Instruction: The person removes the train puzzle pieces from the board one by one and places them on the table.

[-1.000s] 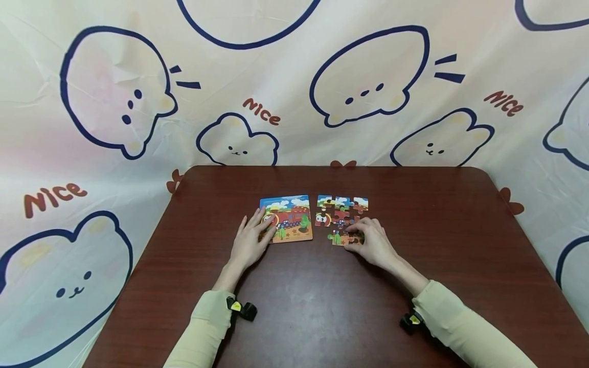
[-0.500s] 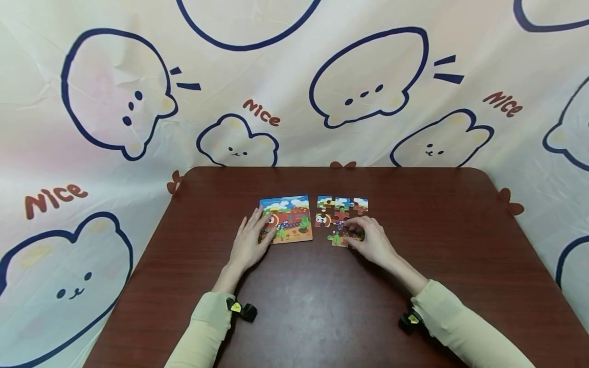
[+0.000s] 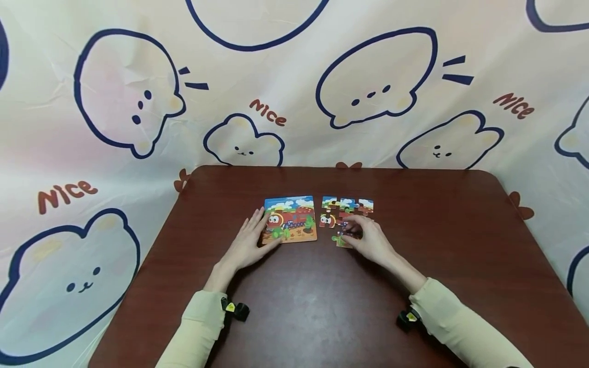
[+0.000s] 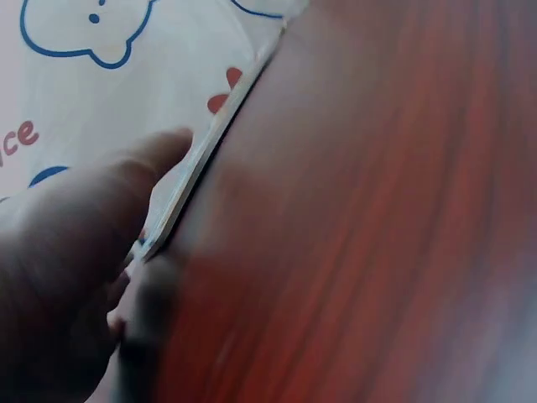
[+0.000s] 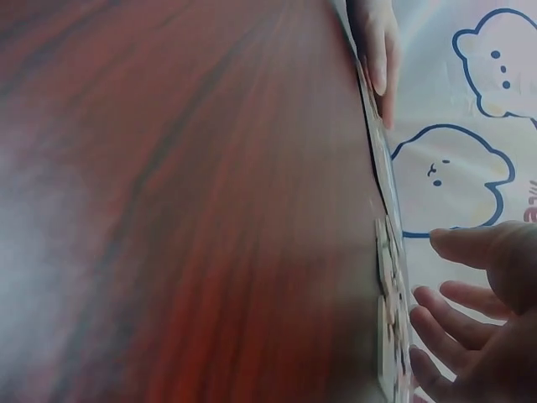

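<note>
A square picture board [image 3: 291, 219] with a red train and green cactus lies flat on the table. My left hand [image 3: 246, 244] rests at its left side, fingers extended along the left edge and thumb at the lower left corner. To the board's right lie several jigsaw pieces [image 3: 327, 220] with a matching train picture, set close together in rows with gaps. My right hand [image 3: 370, 239] arches over the lower right pieces, hiding some of them. In the right wrist view its thumb and fingers stand apart beside the edges of the pieces [image 5: 388, 336], with no piece visible between them.
The dark brown wooden table [image 3: 303, 296] extends around the board and pieces. Behind it hangs a pale cloth [image 3: 294, 76] printed with blue-outlined bears. Each wrist wears a small black camera [image 3: 240, 311].
My right hand has shifted slightly left and away from me over the pieces. The left fingers and thumb have drawn back from the board's face to its edges. The head view has shifted slightly.
</note>
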Demonstrator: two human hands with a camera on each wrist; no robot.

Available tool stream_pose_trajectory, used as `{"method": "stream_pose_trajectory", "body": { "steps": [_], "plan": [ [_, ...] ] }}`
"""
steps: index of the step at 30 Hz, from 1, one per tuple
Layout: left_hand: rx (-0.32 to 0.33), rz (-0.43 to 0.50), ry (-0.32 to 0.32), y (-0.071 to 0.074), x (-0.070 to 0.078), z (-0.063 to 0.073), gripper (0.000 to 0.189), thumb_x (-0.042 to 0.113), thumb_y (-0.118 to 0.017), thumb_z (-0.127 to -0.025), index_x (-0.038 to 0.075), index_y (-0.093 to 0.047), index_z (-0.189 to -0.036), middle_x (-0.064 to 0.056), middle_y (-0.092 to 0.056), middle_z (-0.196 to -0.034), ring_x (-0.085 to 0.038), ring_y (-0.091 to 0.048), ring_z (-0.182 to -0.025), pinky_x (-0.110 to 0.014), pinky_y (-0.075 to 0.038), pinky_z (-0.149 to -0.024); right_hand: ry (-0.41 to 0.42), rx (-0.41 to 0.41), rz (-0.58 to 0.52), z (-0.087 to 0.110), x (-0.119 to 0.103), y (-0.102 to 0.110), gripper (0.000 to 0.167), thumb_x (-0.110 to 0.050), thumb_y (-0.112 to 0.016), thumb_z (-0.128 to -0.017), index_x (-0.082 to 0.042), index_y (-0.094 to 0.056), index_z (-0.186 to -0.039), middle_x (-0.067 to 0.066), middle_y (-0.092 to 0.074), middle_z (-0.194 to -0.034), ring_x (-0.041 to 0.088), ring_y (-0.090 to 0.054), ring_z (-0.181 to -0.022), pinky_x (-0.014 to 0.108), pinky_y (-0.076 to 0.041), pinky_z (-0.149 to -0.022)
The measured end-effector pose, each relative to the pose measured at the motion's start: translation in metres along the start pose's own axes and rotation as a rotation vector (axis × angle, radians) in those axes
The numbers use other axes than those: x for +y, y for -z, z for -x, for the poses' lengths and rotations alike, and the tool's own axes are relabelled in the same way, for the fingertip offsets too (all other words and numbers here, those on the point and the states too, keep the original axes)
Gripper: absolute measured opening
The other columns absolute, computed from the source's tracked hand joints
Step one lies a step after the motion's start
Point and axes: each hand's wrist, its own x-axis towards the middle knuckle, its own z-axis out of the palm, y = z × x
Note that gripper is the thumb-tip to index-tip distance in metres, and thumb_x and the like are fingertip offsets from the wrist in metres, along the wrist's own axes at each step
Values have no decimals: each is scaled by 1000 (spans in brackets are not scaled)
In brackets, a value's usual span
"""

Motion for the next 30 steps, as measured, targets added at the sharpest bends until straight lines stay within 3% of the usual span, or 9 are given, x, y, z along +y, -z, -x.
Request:
{"method": "stream_pose_trajectory", "body": {
  "steps": [10, 21, 30],
  "plan": [
    [-52, -72, -30, 11, -10, 8, 97, 59, -70, -104, 11, -26, -176, -13, -22, -185, -36, -16, -174, -60, -15, -141, 1, -59, -13, -22, -24, -12, 48, -12, -84, -98, 3, -69, -141, 16, -77, -111, 29, -73, -99, 47, -62, -88],
    [-51, -84, -60, 11, -11, 6, 91, 55, -70, -105, 11, -31, -174, -12, -28, -183, -37, -20, -173, -61, -16, -140, 43, -232, -35, -49, -55, -38, 46, -15, -81, -102, 1, -68, -143, 13, -77, -116, 27, -74, -104, 42, -63, -90],
    [-33, -72, -67, 13, -10, 5, 88, 52, -73, -104, 10, -36, -173, -13, -31, -182, -38, -22, -172, -63, -18, -139, 79, -251, -62, -65, -66, -61, 50, -15, -80, -102, 2, -65, -147, 13, -78, -122, 27, -75, -107, 45, -64, -95]
  ]
}}
